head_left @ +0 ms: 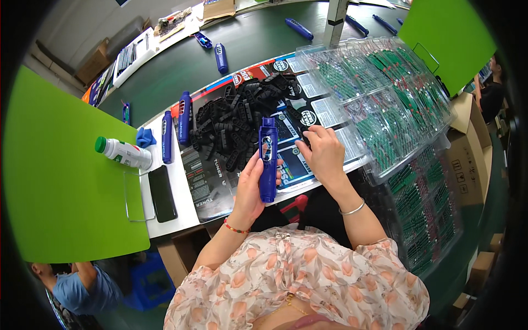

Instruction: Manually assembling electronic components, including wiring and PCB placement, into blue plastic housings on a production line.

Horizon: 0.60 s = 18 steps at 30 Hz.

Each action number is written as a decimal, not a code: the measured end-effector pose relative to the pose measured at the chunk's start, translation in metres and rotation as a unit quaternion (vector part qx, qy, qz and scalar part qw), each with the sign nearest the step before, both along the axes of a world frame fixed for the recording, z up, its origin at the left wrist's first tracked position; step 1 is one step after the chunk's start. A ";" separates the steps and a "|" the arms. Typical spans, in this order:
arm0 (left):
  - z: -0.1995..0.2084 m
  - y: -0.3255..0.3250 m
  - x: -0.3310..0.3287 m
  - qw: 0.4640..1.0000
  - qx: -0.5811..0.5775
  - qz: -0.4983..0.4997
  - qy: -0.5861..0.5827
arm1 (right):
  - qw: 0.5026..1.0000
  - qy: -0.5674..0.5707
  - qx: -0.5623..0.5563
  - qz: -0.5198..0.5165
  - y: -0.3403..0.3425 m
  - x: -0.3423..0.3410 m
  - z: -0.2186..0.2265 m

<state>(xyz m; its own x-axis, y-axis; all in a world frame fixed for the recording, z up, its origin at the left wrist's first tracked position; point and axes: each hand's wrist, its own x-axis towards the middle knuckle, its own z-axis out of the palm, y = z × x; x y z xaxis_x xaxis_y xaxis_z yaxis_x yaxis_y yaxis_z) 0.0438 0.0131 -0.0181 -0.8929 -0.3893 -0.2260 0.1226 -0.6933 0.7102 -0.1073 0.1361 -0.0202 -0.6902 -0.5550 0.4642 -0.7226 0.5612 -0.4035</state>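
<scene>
Now | L hand (250, 190) grips long blue plastic case (268, 159) upright, window facing up for fitting | R hand (324, 154) pinches small black plastic clip (304, 132) near black clip pile (236, 118).

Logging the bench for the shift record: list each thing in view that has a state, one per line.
blue tool body: upright, gripped in left hand
right hand: pinching a small black clip
black clips pile: loose heap
white bottle: lying down, green cap on
phone: flat, screen dark
clear blister trays: stacked
</scene>
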 end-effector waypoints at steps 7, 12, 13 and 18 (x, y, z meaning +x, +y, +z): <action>0.001 0.000 0.001 1.000 0.004 -0.009 0.003 | 0.998 -0.057 0.038 0.007 -0.006 -0.009 0.012; -0.006 -0.002 0.003 1.000 -0.001 -0.002 0.003 | 0.954 -0.220 -0.186 0.085 -0.010 -0.003 0.027; -0.008 -0.004 0.003 1.000 -0.001 -0.003 0.003 | 0.906 -0.331 -0.241 0.107 -0.012 0.003 0.037; -0.006 -0.004 0.002 1.000 -0.006 -0.025 0.006 | 0.866 -0.372 -0.293 0.161 -0.026 0.030 0.035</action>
<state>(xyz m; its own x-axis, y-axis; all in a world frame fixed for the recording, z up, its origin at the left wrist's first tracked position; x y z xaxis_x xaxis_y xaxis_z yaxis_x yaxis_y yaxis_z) 0.0457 0.0095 -0.0240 -0.9143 -0.3460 -0.2105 0.0965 -0.6909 0.7164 -0.0777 0.1106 0.0150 -0.7722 -0.5944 0.2247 -0.2220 -0.0790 -0.9718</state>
